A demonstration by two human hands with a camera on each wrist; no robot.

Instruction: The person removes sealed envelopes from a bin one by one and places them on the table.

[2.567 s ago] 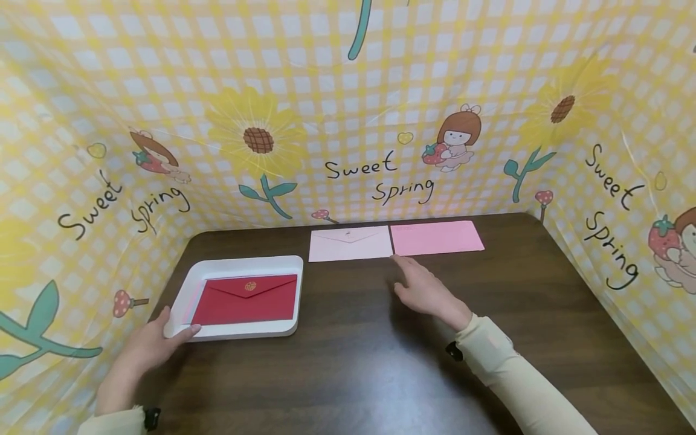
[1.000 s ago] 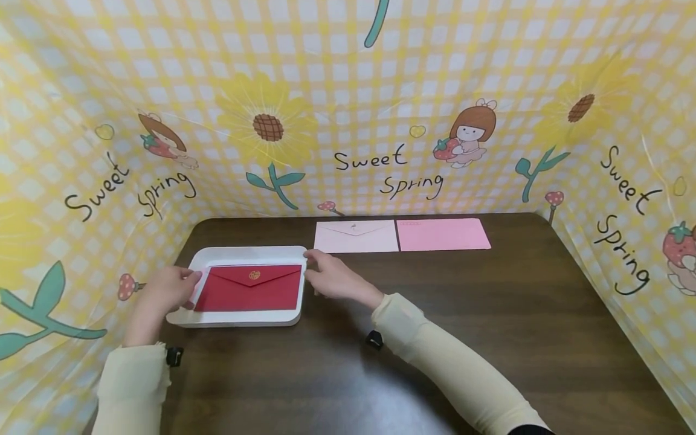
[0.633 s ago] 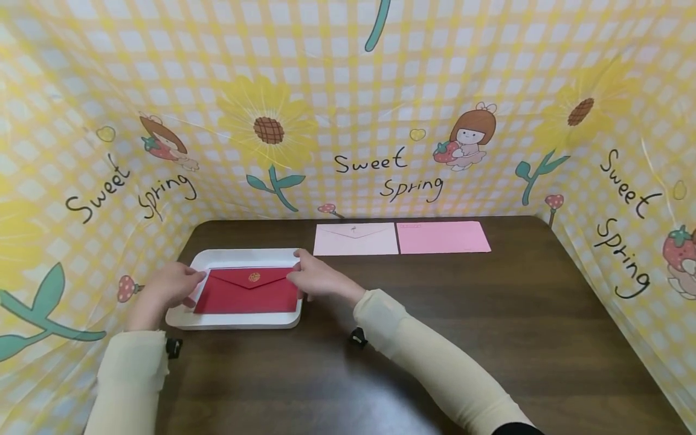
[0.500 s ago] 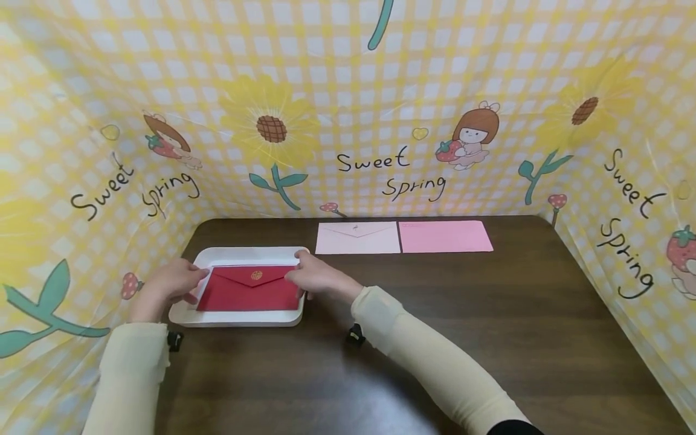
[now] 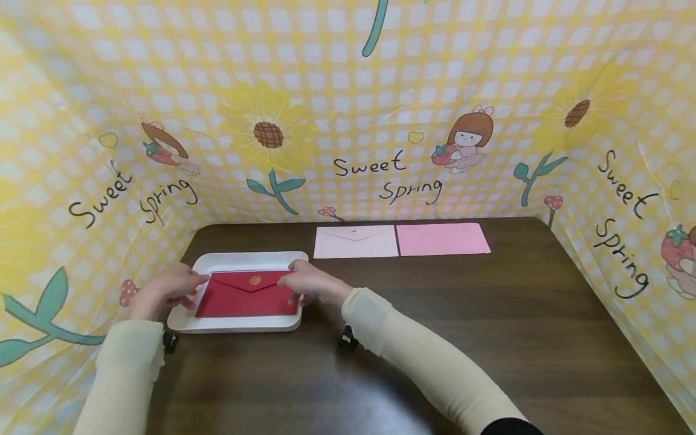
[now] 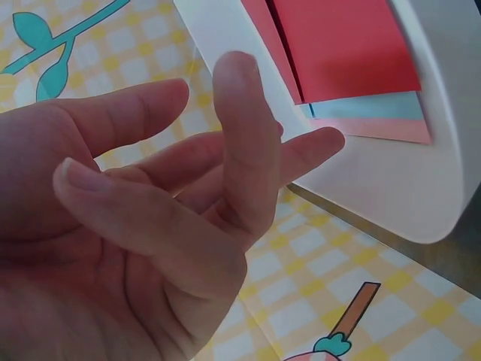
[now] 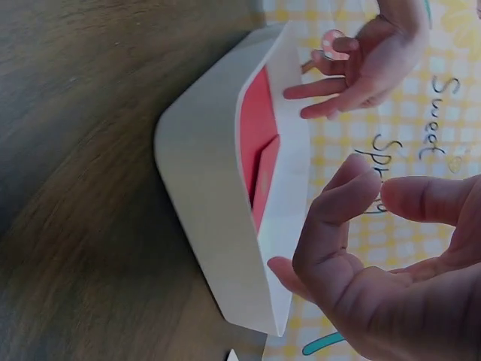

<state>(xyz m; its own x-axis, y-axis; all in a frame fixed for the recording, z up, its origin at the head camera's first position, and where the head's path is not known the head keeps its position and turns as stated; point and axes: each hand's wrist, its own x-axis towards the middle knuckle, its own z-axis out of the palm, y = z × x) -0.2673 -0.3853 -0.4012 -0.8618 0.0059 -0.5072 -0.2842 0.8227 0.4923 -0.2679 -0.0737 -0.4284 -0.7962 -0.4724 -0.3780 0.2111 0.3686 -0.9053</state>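
A red envelope (image 5: 244,299) with a gold emblem on its flap lies in a white tray (image 5: 239,327) at the table's left. In the left wrist view, light blue paper (image 6: 368,105) and pink paper (image 6: 391,130) peek out beneath it. My left hand (image 5: 168,287) hovers at the tray's left end, fingers loosely bent and nothing between them. Over the opposite end, my right hand (image 5: 315,282) overlaps the envelope's right side in the head view. The right wrist view shows that thumb and index finger bent toward each other with a gap, another fingertip just inside the rim.
A pale pink envelope (image 5: 356,244) and a brighter pink one (image 5: 443,240) lie side by side along the back of the dark wooden table (image 5: 462,320). A yellow checked cloth (image 5: 348,103) hangs behind and on both sides.
My right hand has moved left from near the back envelopes to the tray's right end. The left hand has left the tray's front-left corner and moved farther back, over its left end.
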